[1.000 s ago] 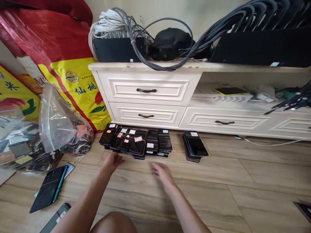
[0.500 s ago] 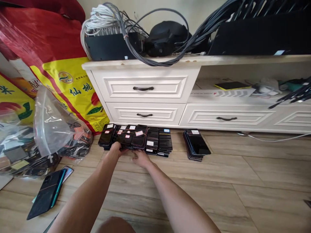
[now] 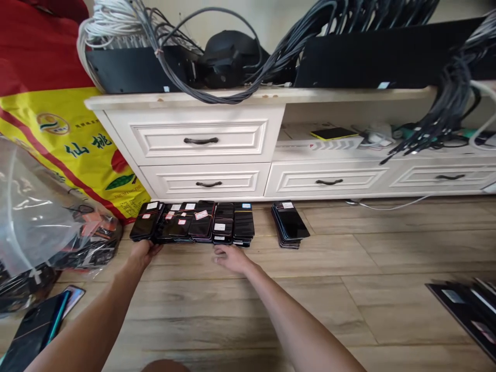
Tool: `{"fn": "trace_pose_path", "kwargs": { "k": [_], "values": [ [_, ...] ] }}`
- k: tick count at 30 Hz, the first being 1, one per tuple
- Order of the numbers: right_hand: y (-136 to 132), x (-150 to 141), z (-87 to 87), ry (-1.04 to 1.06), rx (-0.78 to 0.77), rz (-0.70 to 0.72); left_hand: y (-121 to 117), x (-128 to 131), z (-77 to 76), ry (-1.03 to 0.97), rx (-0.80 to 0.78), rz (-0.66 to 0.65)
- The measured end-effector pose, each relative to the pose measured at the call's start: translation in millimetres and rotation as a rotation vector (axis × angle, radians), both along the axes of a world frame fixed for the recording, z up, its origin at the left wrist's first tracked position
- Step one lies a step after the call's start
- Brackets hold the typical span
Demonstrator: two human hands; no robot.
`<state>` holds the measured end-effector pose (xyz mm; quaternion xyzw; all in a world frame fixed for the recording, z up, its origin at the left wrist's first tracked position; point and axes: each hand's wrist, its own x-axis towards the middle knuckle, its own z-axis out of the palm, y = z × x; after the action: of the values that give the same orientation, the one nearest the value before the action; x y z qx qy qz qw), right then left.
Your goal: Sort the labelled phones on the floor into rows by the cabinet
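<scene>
A row of black smartphones (image 3: pixel 194 222) lies in low stacks on the wooden floor, many bearing small white or red labels. My left hand (image 3: pixel 143 254) rests against the front edge of the row's left end. My right hand (image 3: pixel 231 258) lies flat on the floor, its fingertips at the row's front edge near the middle. Neither hand visibly holds a phone. To the right, apart from both hands, sits a separate stack of phones (image 3: pixel 290 223). More phones (image 3: pixel 33 333) lie loose on the floor at the lower left.
Behind the phones stands a white drawer cabinet (image 3: pixel 194 139) carrying coiled cables and black boxes. A clear plastic bag (image 3: pixel 34 206) of phone parts and a yellow-and-red sack (image 3: pixel 65 144) stand at the left. Flat black panels (image 3: pixel 465 310) lie at the lower right.
My hands have moved from the floor to the row's front edge, and the stacks now lie more evenly aligned. The view has swung right, bringing black panels into sight at the lower right.
</scene>
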<state>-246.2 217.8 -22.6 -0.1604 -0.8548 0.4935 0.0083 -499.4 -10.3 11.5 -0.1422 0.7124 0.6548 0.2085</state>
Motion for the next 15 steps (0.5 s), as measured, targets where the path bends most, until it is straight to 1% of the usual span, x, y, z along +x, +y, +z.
{"fn": "trace_pose_path", "kwargs": {
  "k": [3,4,6,7,8,10,11,12,13,14,15],
  "values": [
    [-1,-6,5.2,0.012,-0.019,-0.036,5,3,10.6,-0.009,0.007,0.057],
    [0,-2,7.2,0.016,-0.039,-0.040,4,6,13.7,-0.024,0.007,0.060],
    [7,18,9.7,0.021,-0.091,-0.064,-2,15,17.4,-0.066,-0.002,0.059],
    [12,31,10.0,0.024,-0.113,-0.106,-6,21,17.2,-0.091,-0.012,0.059],
    [18,45,9.9,0.026,-0.128,-0.177,-9,29,15.4,-0.111,-0.022,0.062],
    [33,71,9.1,0.030,-0.141,-0.390,-13,49,7.4,-0.129,-0.051,0.021],
    [41,79,8.8,0.032,-0.146,-0.505,-12,63,1.7,-0.125,-0.063,-0.056],
    [49,82,8.8,0.033,-0.157,-0.609,-10,77,-4.4,-0.111,-0.090,-0.186],
    [56,81,9.1,0.034,-0.175,-0.688,-5,93,-10.3,-0.082,-0.126,-0.350],
    [62,75,9.9,0.037,-0.203,-0.739,1,109,-15.7,-0.025,-0.170,-0.522],
    [66,65,11.3,0.041,-0.236,-0.763,8,124,-20.1,0.075,-0.241,-0.686]
  ]
}}
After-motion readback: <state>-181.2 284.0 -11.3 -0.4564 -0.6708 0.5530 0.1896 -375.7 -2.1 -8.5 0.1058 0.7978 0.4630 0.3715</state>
